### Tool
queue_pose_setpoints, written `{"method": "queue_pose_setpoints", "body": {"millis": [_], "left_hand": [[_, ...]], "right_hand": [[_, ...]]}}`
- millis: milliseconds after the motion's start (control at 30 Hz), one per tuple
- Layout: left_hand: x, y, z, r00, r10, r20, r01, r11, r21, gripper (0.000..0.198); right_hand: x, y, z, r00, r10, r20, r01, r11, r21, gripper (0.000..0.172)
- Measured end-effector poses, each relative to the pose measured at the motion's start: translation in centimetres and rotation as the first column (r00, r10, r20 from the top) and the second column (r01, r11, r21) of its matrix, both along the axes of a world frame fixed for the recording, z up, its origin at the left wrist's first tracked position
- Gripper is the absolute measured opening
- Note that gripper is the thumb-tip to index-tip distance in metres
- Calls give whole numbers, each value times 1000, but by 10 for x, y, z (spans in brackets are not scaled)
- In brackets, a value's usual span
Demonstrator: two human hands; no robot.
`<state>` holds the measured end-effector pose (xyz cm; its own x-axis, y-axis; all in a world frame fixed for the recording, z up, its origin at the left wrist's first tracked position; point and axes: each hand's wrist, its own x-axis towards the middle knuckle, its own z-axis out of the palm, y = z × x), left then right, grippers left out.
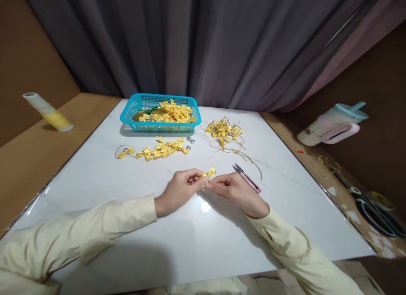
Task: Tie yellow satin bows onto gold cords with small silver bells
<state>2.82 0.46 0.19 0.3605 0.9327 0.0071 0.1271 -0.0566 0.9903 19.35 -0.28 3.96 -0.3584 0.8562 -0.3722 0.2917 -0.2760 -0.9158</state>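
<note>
My left hand (180, 189) pinches a small yellow ribbon bow (208, 173) just above the white table (127, 227). My right hand (236, 191) is closed beside it, fingertips touching the bow and a thin gold thread. Pink-handled thread snips (247, 178) lie on the table right behind my right hand. Both sleeves are pale yellow.
A turquoise basket (160, 113) with yellow bows stands at the back. A row of loose bows (158, 150) and small silver beads (190, 141) lie before it. A pile of bows with gold thread (223, 132) is to the right. A thread spool (47, 111) at left, a pink cup (333, 125) and scissors (374, 206) at right.
</note>
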Motion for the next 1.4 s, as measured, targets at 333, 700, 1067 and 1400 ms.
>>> {"method": "queue_pose_setpoints", "body": {"millis": [333,700,1067,1400], "left_hand": [[0,1,4,1000,0,-23,-1,1000,-22,23],[-1,3,5,999,-28,23,30,996,-90,23],[0,3,7,1000,-27,7,27,998,-64,24],[0,3,6,1000,-27,-7,27,999,-44,27]], "right_hand": [[3,3,-3,993,-53,-104,43,995,-95,28],[4,3,-3,1000,-19,12,20,999,-30,35],[10,4,2,998,14,54,-17,998,66,35],[8,4,2,991,20,130,-30,997,77,39]]}}
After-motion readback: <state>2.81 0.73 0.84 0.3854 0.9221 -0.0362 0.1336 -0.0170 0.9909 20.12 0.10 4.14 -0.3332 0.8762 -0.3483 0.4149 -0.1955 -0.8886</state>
